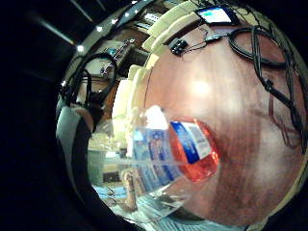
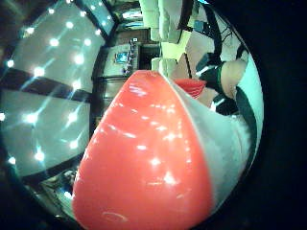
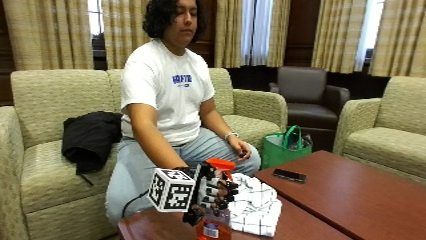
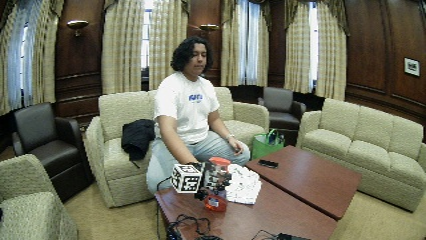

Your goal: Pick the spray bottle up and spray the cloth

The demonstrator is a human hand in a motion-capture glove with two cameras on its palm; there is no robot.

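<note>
While the person sits on the sofa, the gloved right hand (image 3: pixel 212 192) has its fingers wrapped around the spray bottle (image 3: pixel 214 220), which stands upright at the near corner of the tabletop (image 3: pixel 346 200), orange liquid in its base. Just beside the bottle lies the white checked cloth (image 3: pixel 256 205). The bare hand (image 3: pixel 241 148) rests in the lap.

Spray bottle (image 3: pixel 213 220) on table (image 3: pixel 346 200), cloth (image 3: pixel 256 202) just beside (phone (image 3: pixel 289 175) behind).
</note>
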